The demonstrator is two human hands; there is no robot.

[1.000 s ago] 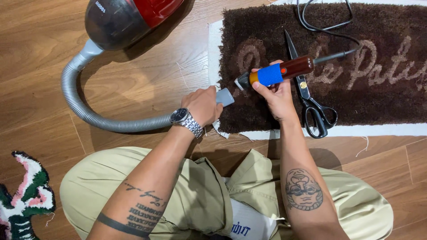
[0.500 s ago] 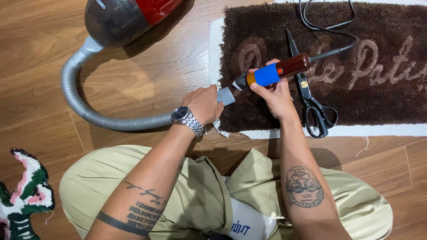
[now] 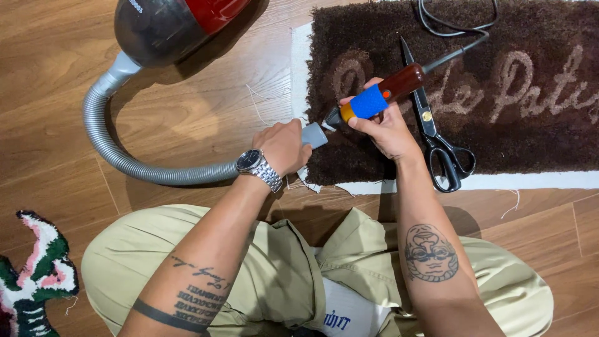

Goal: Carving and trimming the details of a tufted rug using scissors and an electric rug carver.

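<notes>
At the brown rug's point(image 3: 499, 134) corner, your left hand point(image 3: 282, 146) clamps the vacuum nozzle point(image 3: 314, 135); your right hand point(image 3: 384, 128) grips the carving tool point(image 3: 374, 100), scissors point(image 3: 437, 140) alongside.

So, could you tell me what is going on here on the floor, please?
A person sits on the wooden floor at the corner of a shaggy dark brown rug. The right hand holds a corded trimming tool with a blue-taped, reddish-brown handle, its tip on the pile. The left hand holds the grey nozzle of a ribbed vacuum hose beside it. Black scissors lie on the rug.
</notes>
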